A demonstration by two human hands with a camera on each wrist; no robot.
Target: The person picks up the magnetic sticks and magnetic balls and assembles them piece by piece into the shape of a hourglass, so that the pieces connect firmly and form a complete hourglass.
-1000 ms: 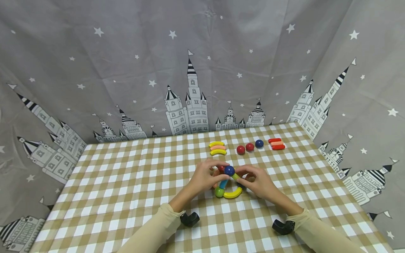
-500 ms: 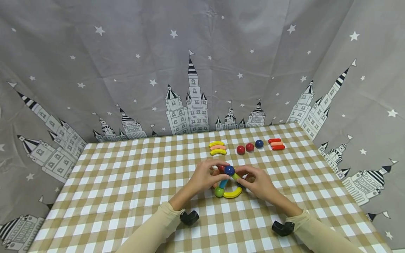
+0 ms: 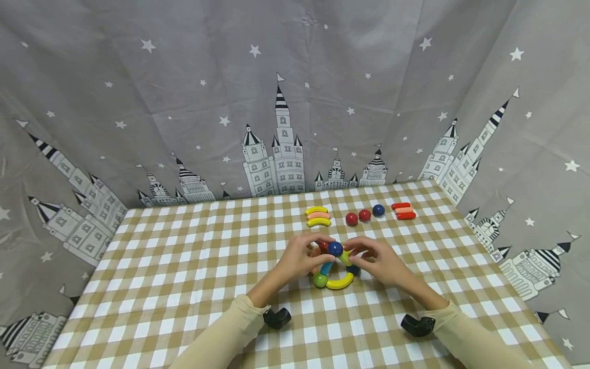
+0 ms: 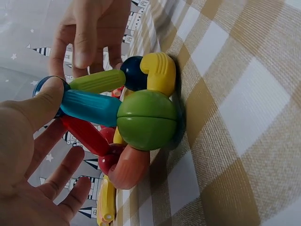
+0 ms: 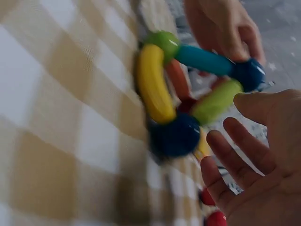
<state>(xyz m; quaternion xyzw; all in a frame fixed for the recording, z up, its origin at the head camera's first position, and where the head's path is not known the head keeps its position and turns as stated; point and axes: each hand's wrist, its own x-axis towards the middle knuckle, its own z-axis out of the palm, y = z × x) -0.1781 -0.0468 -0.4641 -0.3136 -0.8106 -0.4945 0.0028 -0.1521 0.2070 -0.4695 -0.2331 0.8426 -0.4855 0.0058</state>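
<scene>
A pyramid of magnetic building sticks and balls stands on the checked cloth. My left hand (image 3: 299, 259) pinches the dark blue ball (image 3: 335, 249) at its top. From that ball a turquoise stick (image 4: 89, 104) slopes to a green ball (image 4: 146, 120), a lime stick (image 4: 96, 81) to a lower dark blue ball (image 5: 176, 135), and a red stick (image 4: 87, 136) to a red ball. Curved yellow (image 3: 340, 282) and orange (image 4: 130, 168) sticks form base sides. Beside the lime stick is my right hand (image 3: 380, 264), fingers spread and relaxed, thumb close to its upper end.
Behind the pyramid lie curved yellow and pink sticks (image 3: 318, 221), two red balls (image 3: 352, 219) with a blue ball (image 3: 378, 210), and short red and pink sticks (image 3: 405, 216) farther right. A grey castle-print curtain (image 3: 207, 61) hangs behind the table.
My right hand has drawn slightly to the right, its fingers loosening from the lime stick, and the lower dark blue ball shows more. My left hand stays on the top ball.
</scene>
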